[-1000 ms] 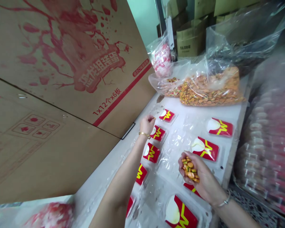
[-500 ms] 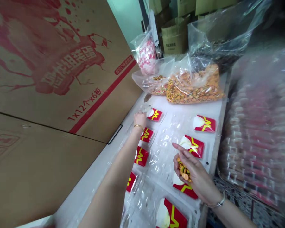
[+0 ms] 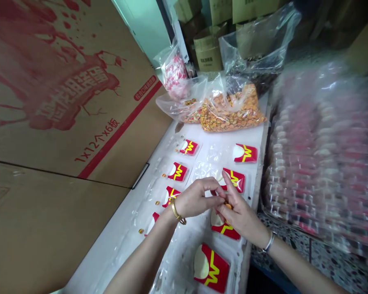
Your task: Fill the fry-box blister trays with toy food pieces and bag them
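My right hand (image 3: pixel 241 216) is cupped, with small orange burger-shaped candies (image 3: pixel 228 206) in its palm, mostly hidden. At that palm, the bent fingers of my left hand (image 3: pixel 199 198) are pinched together; what sits between the fingertips is hidden. Under both hands lie clear plastic blister trays (image 3: pixel 202 167) with red fries-box pieces (image 3: pixel 213 267) marked in yellow. Beside the left row of these pieces rest single burger-shaped candies, one of them next to the second red piece (image 3: pixel 178 172): a little burger candy (image 3: pixel 164 175).
A large printed carton (image 3: pixel 64 81) walls off the left side. At the table's far end stand a clear bag of orange candies (image 3: pixel 230 116) and a bag of pink-and-white pieces (image 3: pixel 175 77). Stacked filled trays (image 3: pixel 313 163) are on the right, above a speckled floor (image 3: pixel 328 265).
My left hand has come back from the far left tray to the candies in my right palm. A burger candy now shows beside the far left red piece. The view has shifted.
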Motion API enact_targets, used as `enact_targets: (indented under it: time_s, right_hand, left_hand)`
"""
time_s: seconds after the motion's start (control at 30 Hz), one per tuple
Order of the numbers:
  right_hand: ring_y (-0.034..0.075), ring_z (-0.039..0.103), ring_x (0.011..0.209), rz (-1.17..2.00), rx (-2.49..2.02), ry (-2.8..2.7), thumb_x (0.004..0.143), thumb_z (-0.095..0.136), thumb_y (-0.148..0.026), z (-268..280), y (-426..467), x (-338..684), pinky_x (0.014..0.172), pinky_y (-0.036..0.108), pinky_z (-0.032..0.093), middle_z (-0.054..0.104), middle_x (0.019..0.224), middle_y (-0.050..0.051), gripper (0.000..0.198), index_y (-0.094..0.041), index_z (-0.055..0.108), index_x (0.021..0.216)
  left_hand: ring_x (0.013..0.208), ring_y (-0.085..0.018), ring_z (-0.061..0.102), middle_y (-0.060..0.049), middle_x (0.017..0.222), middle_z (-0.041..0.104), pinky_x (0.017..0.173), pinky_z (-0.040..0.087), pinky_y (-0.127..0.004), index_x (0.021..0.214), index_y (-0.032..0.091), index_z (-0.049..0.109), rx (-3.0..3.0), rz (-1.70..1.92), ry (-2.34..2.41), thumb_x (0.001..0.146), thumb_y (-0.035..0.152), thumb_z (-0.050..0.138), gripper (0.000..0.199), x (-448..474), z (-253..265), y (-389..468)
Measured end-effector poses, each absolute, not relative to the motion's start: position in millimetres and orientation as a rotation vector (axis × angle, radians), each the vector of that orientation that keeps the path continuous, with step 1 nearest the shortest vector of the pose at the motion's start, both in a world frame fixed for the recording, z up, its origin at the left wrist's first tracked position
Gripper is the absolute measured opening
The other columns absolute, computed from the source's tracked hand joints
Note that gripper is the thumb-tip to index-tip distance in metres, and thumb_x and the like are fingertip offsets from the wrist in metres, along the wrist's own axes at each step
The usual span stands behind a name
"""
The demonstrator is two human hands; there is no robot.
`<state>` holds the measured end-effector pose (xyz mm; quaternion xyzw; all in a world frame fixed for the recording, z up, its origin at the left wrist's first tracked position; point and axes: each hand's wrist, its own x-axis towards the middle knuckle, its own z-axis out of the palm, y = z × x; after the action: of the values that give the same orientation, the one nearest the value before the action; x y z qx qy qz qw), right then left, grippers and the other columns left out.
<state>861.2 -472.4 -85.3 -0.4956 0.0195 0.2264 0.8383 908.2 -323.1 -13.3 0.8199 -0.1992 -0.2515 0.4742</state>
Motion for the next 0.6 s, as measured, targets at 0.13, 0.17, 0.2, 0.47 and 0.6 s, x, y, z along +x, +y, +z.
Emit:
enact_targets:
  time_s: [0.13,0.17,0.2,0.47,0.6]
  right_hand:
    - [0.011,0.048,0.05,0.456,-1.068,0.079,0.083,0.065,-0.04,-82,-483,865,0.043,0.021,0.035,0.058,0.07,-0.003,0.051,-0.027,0.044,0.127]
    - [0.01,0.046,0.048,0.452,-1.026,0.129,0.083,0.065,-0.043,-81,-487,867,0.04,0.019,0.03,0.058,0.069,-0.002,0.039,-0.025,0.05,0.114]
    - [0.01,0.045,0.049,0.455,-0.971,0.177,0.084,0.064,-0.044,-80,-491,868,0.038,0.018,0.026,0.058,0.07,0.0,0.03,-0.022,0.054,0.101]
    - [0.009,0.043,0.058,0.481,-0.788,0.35,0.079,0.07,-0.033,-83,-511,858,0.045,0.016,0.027,0.055,0.067,0.001,0.02,-0.018,0.062,0.088]
    - [0.009,0.045,0.059,0.464,-0.82,0.357,0.079,0.07,-0.04,-90,-511,854,0.044,0.017,0.026,0.058,0.078,0.002,0.024,-0.02,0.062,0.091]
  left_hand:
    - [0.067,-0.012,0.055,-0.001,0.071,0.063,0.065,0.044,-0.024,0.076,0.016,0.063,2.015,-0.431,-0.191,0.081,0.032,0.06,0.017,926,-27,-336]
    - [0.065,-0.012,0.054,-0.001,0.07,0.063,0.063,0.043,-0.024,0.076,0.015,0.062,1.976,-0.35,-0.107,0.081,0.033,0.061,0.019,936,-34,-338]
    - [0.064,-0.011,0.054,-0.001,0.069,0.063,0.061,0.042,-0.023,0.076,0.015,0.061,1.937,-0.276,-0.04,0.079,0.034,0.061,0.019,946,-41,-340]
    - [0.068,-0.012,0.053,0.0,0.073,0.061,0.066,0.042,-0.025,0.074,0.017,0.059,2.238,0.043,-0.213,0.077,0.019,0.057,0.004,1010,-98,-355]
    - [0.075,-0.014,0.055,-0.001,0.08,0.062,0.073,0.043,-0.027,0.08,0.018,0.059,2.434,0.107,-0.417,0.08,0.015,0.055,0.006,1009,-106,-363]
